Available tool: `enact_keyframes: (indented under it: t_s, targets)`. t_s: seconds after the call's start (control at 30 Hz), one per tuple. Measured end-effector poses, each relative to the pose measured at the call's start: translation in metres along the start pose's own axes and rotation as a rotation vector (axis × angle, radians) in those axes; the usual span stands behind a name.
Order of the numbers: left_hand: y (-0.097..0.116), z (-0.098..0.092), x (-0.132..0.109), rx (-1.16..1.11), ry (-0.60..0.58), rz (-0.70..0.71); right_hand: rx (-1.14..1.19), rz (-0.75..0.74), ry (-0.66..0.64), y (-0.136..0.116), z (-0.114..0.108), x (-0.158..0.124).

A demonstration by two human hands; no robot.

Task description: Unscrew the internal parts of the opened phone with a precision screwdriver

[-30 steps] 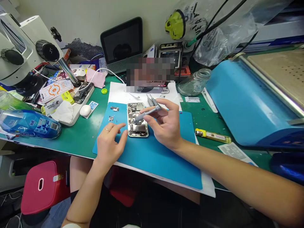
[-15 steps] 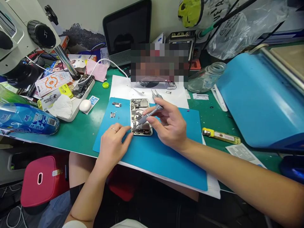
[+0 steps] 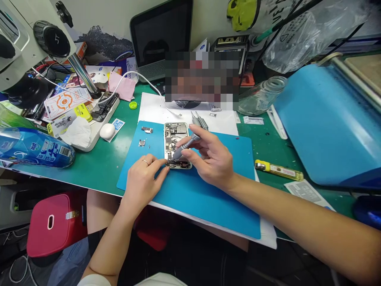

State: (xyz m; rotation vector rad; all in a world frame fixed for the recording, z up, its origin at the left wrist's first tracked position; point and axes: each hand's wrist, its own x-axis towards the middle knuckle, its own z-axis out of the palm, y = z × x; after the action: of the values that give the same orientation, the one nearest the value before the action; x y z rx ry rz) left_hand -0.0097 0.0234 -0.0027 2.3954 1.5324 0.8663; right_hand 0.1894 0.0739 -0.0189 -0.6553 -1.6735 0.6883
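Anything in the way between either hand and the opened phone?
Nothing visible for the left hand: its fingers are at the near left corner of the opened phone. Only the held screwdriver comes between the phone and the right hand. Loose parts lie off to the left, on the blue mat.

On the blue plastic bottle lying on its side [image 3: 35, 147] we make out white letters that look like MIR, with smaller print we cannot read and a black-and-white barcode near its base. The small bright-yellow printed box [image 3: 82, 113] carries a dark word we take for BATTERY. On the flat white-and-orange cardboard box [image 3: 67, 102] we see an orange ring-shaped emblem; its lettering is too small for us. The round black microscope knob [image 3: 52, 38] bears a pale mark we cannot settle. The crumpled clear plastic bag [image 3: 312, 37] shows a triangular recycling-type sign.
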Motion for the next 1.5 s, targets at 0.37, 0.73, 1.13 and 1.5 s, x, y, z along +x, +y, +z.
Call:
enact_keyframes:
  t_s: [0.37,0.73,1.13,1.5]
  targets:
    - [-0.0016,-0.0002,0.0009,-0.005,0.029,-0.003,0.123,0.035,-0.020,0.0011,0.0019,0.0016]
    - [0.0024,0.0018,0.0040,-0.043,0.080,-0.062,0.201,0.201,0.035,-0.0006,0.0032,0.0023]
    - [0.0028,0.0003,0.0025,-0.059,0.098,-0.085,0.164,0.199,0.071,-0.0009,0.0023,0.0027]
    - [0.0005,0.0016,0.0028,-0.033,0.109,-0.065,0.120,0.187,0.045,-0.0002,0.0004,0.0026]
